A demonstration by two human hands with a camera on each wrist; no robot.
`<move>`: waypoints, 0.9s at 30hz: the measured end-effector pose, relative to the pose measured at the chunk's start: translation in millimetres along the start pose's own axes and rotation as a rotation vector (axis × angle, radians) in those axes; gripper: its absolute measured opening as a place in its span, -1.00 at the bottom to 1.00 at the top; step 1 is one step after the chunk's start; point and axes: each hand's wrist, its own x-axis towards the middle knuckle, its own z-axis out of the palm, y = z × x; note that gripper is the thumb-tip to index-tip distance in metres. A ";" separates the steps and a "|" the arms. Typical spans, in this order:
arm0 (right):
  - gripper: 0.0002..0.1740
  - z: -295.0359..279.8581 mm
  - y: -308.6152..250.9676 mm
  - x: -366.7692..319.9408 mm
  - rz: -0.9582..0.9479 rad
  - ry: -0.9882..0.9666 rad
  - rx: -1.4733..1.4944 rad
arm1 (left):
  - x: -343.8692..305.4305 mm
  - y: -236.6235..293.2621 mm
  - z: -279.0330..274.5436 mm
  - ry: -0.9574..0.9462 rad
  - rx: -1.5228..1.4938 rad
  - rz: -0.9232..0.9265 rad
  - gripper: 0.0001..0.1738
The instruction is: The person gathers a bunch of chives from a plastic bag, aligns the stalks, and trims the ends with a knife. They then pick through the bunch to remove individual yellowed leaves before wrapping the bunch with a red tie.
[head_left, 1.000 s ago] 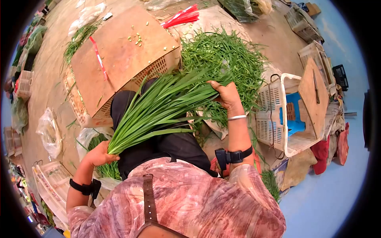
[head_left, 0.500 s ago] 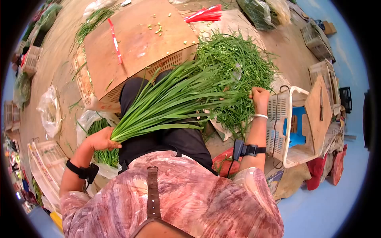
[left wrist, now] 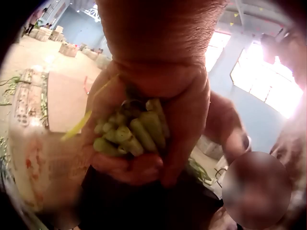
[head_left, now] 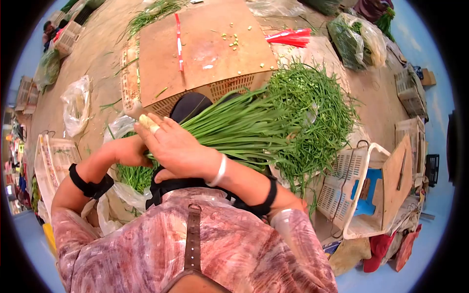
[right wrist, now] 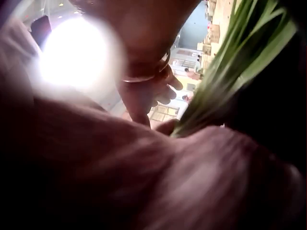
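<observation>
A bundle of long green leaves [head_left: 234, 127] lies across the person's lap, gripped near its stalk ends by the left hand [head_left: 131, 150]. The left wrist view shows pale cut stalk ends [left wrist: 136, 134] inside the curled fingers of the left hand [left wrist: 129, 167]. Across and partly over the left hand is the right hand [head_left: 178, 149], its fingers extended and something pale round one finger. Whether the two hands touch is unclear. In the right wrist view the right hand [right wrist: 146, 96] has its fingers extended near the leaves [right wrist: 225, 62].
A board [head_left: 210, 44] with small cut bits and a red strip covers a crate ahead. Red strips [head_left: 290, 37] lie at its right edge. Loose greens [head_left: 317, 117] are heaped on the right, beside a white crate [head_left: 342, 180]. Plastic bags lie about the floor.
The right hand has left the leaf tips on the right and come across to the left hand at the stalk ends. The left hand keeps its grip. The head view has shifted.
</observation>
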 end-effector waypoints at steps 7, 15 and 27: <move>0.15 6.5 21.6 -20.8 0.238 -0.171 -0.138 | -9.8 45.0 -28.3 -0.132 0.346 -0.336 -0.57; -0.79 -27.3 58.4 -11.2 0.229 -0.066 -0.523 | 18.1 46.0 -67.3 -0.077 0.308 -0.181 -0.64; -0.88 -102.6 212.1 169.0 0.061 -0.293 -0.884 | 116.2 -74.4 -204.7 0.490 0.289 0.016 -0.41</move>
